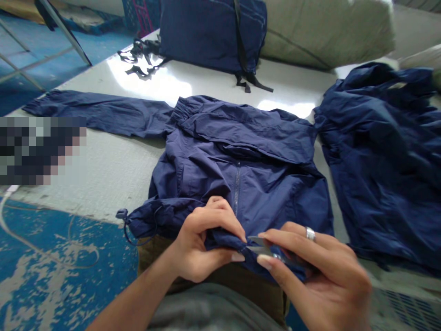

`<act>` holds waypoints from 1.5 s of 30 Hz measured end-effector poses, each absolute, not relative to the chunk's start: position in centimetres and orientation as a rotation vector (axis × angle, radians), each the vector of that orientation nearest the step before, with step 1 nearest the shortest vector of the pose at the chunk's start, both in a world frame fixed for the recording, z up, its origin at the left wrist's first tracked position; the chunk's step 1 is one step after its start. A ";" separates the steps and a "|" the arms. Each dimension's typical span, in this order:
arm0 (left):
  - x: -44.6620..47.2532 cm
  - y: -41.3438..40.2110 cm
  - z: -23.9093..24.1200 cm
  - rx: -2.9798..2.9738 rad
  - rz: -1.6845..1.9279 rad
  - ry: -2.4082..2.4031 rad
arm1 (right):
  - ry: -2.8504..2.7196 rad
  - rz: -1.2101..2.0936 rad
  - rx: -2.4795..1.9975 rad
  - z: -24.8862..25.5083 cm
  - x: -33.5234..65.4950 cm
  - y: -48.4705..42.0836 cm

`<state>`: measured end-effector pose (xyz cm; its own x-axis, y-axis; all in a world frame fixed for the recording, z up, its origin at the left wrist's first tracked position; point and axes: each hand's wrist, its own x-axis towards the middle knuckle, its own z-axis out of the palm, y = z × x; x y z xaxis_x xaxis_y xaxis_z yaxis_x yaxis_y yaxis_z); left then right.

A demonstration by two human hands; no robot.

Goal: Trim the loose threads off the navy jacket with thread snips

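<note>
L fingers (220,218) pinch navy jkt (268,193) at hem, R fingers (292,242) grip snips (257,250), blades by L fingertips.

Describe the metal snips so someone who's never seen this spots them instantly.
On the pale table, find the middle navy jacket, its zipper showing. At its near edge, the left hand pinches it and the right hand, wearing a silver ring, holds the snips: two slim, pointed metal blades, unlike the soft jacket around them.
</note>
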<state>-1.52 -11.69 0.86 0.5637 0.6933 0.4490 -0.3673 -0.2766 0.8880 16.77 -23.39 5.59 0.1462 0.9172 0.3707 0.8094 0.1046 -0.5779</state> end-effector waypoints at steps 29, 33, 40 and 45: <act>-2.1 -14.7 0.2 2.139 1.624 0.561 | -1.664 0.262 -1.226 5.0 15.4 -21.5; -2.4 -15.2 1.0 2.035 1.511 0.541 | -1.695 0.227 -1.205 4.5 15.7 -21.9; -3.0 -14.1 2.3 1.924 1.466 0.682 | -1.770 0.232 -1.184 3.8 16.4 -22.5; -3.5 -12.6 2.4 2.030 1.174 0.817 | -1.865 0.259 -1.193 3.4 16.7 -22.6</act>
<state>-3.53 -12.55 2.44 0.4055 0.7709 0.4911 0.1927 -0.5973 0.7785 16.67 -22.58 3.39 -0.1505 0.8135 0.5617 0.6297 0.5169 -0.5799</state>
